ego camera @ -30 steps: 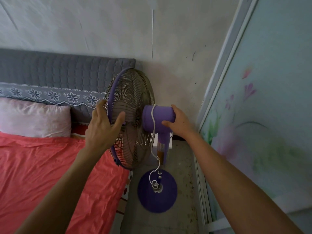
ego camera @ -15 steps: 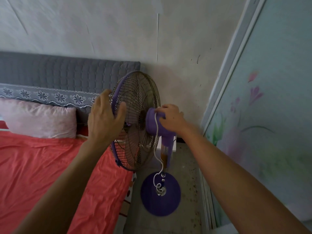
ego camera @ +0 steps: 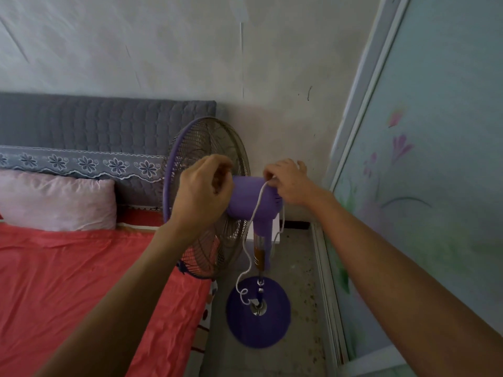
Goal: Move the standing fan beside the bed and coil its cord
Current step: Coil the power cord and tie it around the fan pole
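The head view, the only 1 here, looks down on a purple standing fan (ego camera: pixel 251 198) set on the floor (ego camera: pixel 296 273) just beside the bed (ego camera: pixel 81 281), its round base (ego camera: pixel 258 312) close to the mattress edge. The right hand (ego camera: pixel 290 183) sits on the rear end of the fan's motor housing, fingers pinched together on the white cord (ego camera: pixel 257 204), which runs from that hand over the housing, drops down past the pole and ends in a small loose curl on the base, below both hands. The left hand (ego camera: pixel 202 193) is at the front end of the housing, just behind the wire grille (ego camera: pixel 209 170), fingers curled inward with thumb and fingertips drawn together; whether it grips anything cannot be told. The housing lies between the 2 hands. Left of the left hand are a pink pillow (ego camera: pixel 58 204) and a grey quilted headboard (ego camera: pixel 109 126); right of the right hand stands a pale panel painted with flowers (ego camera: pixel 424 186).
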### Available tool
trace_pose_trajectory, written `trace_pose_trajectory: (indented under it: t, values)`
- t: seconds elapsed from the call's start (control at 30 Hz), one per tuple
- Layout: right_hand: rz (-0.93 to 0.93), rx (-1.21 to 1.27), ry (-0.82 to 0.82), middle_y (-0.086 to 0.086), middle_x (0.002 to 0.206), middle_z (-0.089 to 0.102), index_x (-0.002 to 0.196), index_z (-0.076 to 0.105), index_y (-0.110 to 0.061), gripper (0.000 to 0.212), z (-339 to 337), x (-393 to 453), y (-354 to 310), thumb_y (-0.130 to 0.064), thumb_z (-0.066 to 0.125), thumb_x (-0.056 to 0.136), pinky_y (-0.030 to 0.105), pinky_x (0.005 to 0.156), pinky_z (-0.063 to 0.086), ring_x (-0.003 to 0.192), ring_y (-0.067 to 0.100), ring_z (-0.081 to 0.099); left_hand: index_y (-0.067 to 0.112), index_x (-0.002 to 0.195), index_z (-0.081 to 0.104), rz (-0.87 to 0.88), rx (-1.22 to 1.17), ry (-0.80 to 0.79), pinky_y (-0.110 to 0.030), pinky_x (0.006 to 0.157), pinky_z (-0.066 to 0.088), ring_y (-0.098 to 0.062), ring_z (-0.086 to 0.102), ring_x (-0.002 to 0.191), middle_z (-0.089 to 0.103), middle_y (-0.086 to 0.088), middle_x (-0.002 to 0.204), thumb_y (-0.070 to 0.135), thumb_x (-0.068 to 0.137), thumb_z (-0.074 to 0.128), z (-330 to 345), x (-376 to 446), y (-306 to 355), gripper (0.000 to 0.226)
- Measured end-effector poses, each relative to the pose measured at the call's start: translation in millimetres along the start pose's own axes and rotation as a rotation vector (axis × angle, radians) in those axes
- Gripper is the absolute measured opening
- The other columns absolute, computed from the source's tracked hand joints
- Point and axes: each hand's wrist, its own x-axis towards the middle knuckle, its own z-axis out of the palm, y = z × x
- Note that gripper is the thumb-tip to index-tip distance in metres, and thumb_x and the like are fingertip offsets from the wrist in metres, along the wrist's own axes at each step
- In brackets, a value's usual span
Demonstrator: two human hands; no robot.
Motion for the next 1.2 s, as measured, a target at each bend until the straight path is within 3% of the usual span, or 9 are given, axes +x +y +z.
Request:
trace_pose_trajectory:
  t: [0.1,0.2,0.3,0.4,0.5,0.67,0.8,1.07,1.2]
  values:
    - [0.016,0.2,0.017,-0.002,0.08,0.058,0.082,0.055,-0.015,0.011,-15,-27,20,-0.009,0.057,0.091,0.036,0.078,0.044,0.077,0.016,0.053,0.009,0.104,0.07,0.038,-0.053,-0.102,0.003,0.074,0.038,0.0,0.058,0.076,0.067,0.007,0.088,0.007,0.086,0.067,28,-5,7,0.019]
    - [0.072,0.295,0.072,0.001,0.081,0.063,0.084,0.061,-0.011,0.008,-19,-53,32,-0.004,0.062,0.088,0.031,0.075,0.046,0.077,0.017,0.058,0.01,0.105,0.07,-0.02,-0.066,-0.244,-0.006,0.07,0.047,-0.003,0.059,0.066,0.071,0.001,0.077,0.011,0.088,0.068,59,-12,7,0.017]
    - [0.135,0.348,0.084,-0.009,0.082,0.064,0.086,0.064,-0.019,0.011,-14,-83,44,-0.009,0.067,0.088,0.019,0.076,0.044,0.079,0.003,0.06,0.008,0.123,0.065,-0.061,-0.011,-0.509,-0.035,0.088,0.055,-0.017,0.067,0.089,0.074,-0.009,0.106,0.023,0.087,0.074,89,-32,3,0.04]
    - [0.2,0.374,0.083,-0.02,0.082,0.064,0.089,0.068,-0.025,0.012,-6,-108,49,-0.013,0.068,0.088,0.014,0.077,0.044,0.08,-0.009,0.059,0.011,0.138,0.054,-0.101,-0.089,-0.732,-0.032,0.097,0.045,-0.022,0.062,0.115,0.067,-0.007,0.129,0.029,0.09,0.072,112,-56,4,0.055]
    - [0.252,0.384,0.062,-0.016,0.086,0.068,0.088,0.066,-0.032,0.014,3,-128,49,-0.019,0.07,0.088,0.02,0.081,0.05,0.085,-0.001,0.064,0.008,0.104,0.068,-0.138,-0.129,-0.81,-0.036,0.083,0.053,-0.025,0.068,0.088,0.074,-0.01,0.095,0.023,0.095,0.064,131,-79,3,0.018]
    - [0.319,0.366,0.006,-0.013,0.075,0.067,0.086,0.066,-0.032,0.009,33,-159,52,-0.04,0.069,0.088,0.015,0.061,0.044,0.067,-0.004,0.061,0.001,0.079,0.062,-0.363,-0.289,-0.771,-0.02,0.054,0.046,-0.007,0.058,0.049,0.067,-0.016,0.063,0.016,0.101,0.055,139,-112,-11,0.028]
    - [0.424,0.364,-0.195,0.0,0.081,0.069,0.092,0.07,-0.019,0.021,72,-175,65,-0.039,0.069,0.088,0.029,0.068,0.053,0.075,0.016,0.066,0.003,0.074,0.065,-0.458,-0.308,-0.719,-0.009,0.048,0.04,0.003,0.054,0.04,0.058,0.001,0.053,0.015,0.102,0.053,155,-135,-24,0.033]
    - [0.612,0.722,-0.245,0.01,0.08,0.072,0.092,0.069,-0.006,0.006,154,-192,107,-0.005,0.067,0.087,0.026,0.064,0.056,0.064,0.012,0.066,0.015,0.074,0.06,-0.816,-0.441,-0.576,-0.027,0.038,0.05,-0.012,0.057,0.034,0.06,0.001,0.046,0.018,0.105,0.047,204,-175,-54,0.033]
    - [0.741,0.856,-0.304,0.001,0.07,0.067,0.093,0.065,-0.003,0.009,203,-201,127,-0.011,0.06,0.094,0.032,0.065,0.051,0.057,0.012,0.06,0.012,0.07,0.058,-1.128,-0.44,-0.413,-0.026,0.037,0.049,-0.016,0.055,0.032,0.057,-0.001,0.042,0.022,0.105,0.047,234,-186,-76,0.038]
